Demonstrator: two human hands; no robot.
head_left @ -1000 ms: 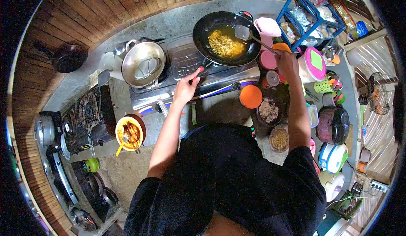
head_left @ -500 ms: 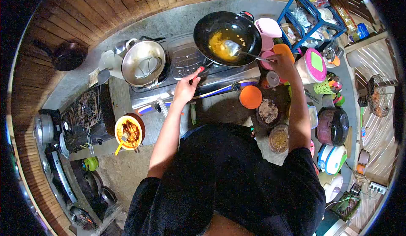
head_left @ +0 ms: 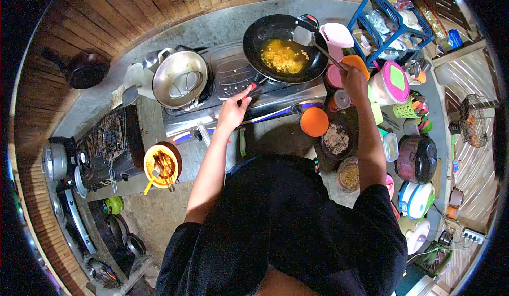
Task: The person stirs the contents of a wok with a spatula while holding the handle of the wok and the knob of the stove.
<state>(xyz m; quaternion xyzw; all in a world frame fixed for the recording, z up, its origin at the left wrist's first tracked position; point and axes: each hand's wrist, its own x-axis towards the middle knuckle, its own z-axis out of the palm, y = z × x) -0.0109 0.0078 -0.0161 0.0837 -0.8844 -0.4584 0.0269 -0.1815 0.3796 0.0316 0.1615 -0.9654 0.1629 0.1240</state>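
Observation:
A black wok (head_left: 258, 49) sits on the right side of the stove (head_left: 297, 93), with yellowish food (head_left: 283, 57) in oil at its middle. My left hand (head_left: 234, 108) is closed on the wok's red-tipped handle (head_left: 252, 86). In my right hand (head_left: 353, 82) is the handle of a metal spatula (head_left: 303, 36), whose blade is over the wok's upper right part, above the food. A light metal pan (head_left: 180, 78) with a ring-shaped item inside stands on the left burner.
Left of me are a yellow-orange bowl (head_left: 150, 159) and a dark grill (head_left: 106, 142). An orange lid (head_left: 314, 121), a dark mortar (head_left: 336, 139) and a pink-lidded tub (head_left: 395, 81) are to the right. A blue rack (head_left: 389, 11) holds bags behind them.
The spatula has gone down into the food and come back up to the wok's right side. The food now lies flatter and more spread. My left hand has stayed on the handle.

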